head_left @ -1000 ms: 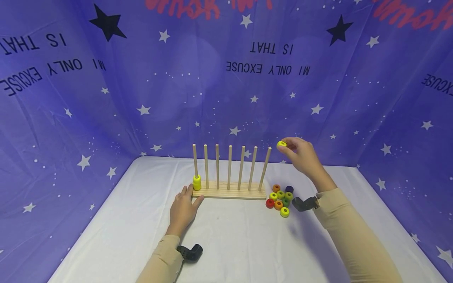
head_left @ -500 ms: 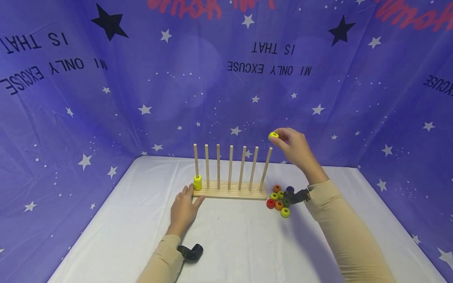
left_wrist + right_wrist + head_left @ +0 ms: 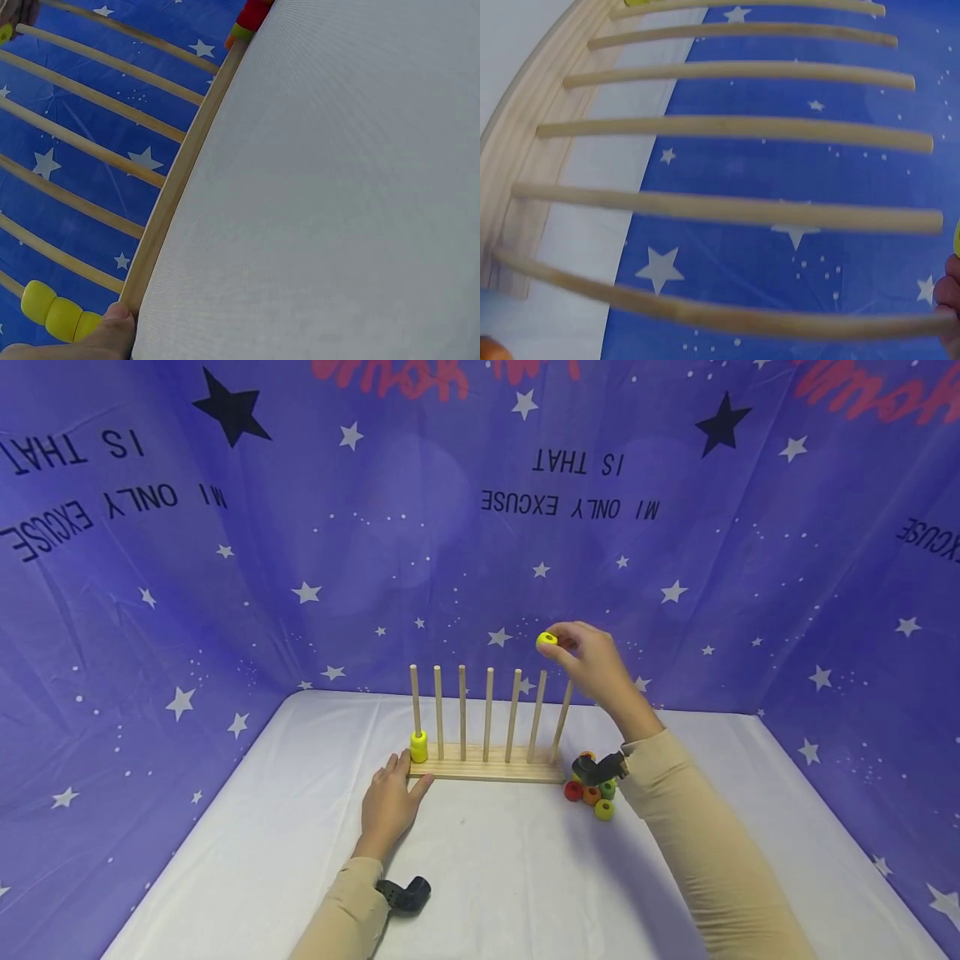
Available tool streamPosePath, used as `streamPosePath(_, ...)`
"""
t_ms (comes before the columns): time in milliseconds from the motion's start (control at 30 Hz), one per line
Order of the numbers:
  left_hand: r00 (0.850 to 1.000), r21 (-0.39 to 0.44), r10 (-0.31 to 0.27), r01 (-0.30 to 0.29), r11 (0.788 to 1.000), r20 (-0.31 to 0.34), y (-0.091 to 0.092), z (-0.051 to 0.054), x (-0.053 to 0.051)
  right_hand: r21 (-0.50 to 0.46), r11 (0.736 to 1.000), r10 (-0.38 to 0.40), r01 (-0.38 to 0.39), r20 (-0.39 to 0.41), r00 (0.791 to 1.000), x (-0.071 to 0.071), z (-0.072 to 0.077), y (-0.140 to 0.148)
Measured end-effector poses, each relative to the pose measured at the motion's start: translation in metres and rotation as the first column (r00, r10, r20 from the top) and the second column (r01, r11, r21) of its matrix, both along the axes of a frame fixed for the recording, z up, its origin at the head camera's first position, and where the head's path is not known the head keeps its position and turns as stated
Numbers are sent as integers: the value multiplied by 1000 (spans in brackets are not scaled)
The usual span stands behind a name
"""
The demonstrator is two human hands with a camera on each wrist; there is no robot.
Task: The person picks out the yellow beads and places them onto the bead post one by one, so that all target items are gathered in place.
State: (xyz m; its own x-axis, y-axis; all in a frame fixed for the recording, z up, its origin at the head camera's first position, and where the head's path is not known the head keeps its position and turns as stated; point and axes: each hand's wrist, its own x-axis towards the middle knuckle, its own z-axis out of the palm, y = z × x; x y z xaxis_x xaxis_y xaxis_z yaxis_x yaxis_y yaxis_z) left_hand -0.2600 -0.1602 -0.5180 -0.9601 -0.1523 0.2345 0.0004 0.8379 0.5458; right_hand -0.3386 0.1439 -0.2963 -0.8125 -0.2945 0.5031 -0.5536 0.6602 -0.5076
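Note:
A wooden peg rack (image 3: pixel 487 768) with several upright rods stands on the table. Three yellow beads (image 3: pixel 61 318) are stacked on its leftmost rod. My left hand (image 3: pixel 386 810) holds the rack's left end, its thumb (image 3: pixel 112 330) against the front edge. My right hand (image 3: pixel 592 664) pinches another yellow bead (image 3: pixel 547 640) between thumb and fingers. That bead is in the air, above the tops of the right-hand rods and touching none of them. In the right wrist view, only part of the right hand's fingers (image 3: pixel 949 296) shows at the right edge.
A cluster of loose beads, including a red bead (image 3: pixel 573 791), an orange bead (image 3: pixel 591 796) and a yellow-green bead (image 3: pixel 604 810), lies off the rack's right end, partly hidden by the right wrist camera (image 3: pixel 596 768). A starry purple cloth (image 3: pixel 450 527) hangs behind the white table (image 3: pixel 487 877).
My right hand has moved left and slightly up with the yellow bead, from beyond the rack's right end to over its right-hand rods. The left hand has stayed in place.

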Motion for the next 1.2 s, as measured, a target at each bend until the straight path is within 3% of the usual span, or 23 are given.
streamPosePath(867, 1000, 3, 9, -9, 1000, 14, 0, 0, 0, 73, 985, 155, -154, -5, 988, 0, 0, -99)
streamPosePath(1200, 1000, 6, 12, -12, 1000, 10, 1, 1, 1, 96, 974, 203, -204, 19, 979, 6, 0, -136)
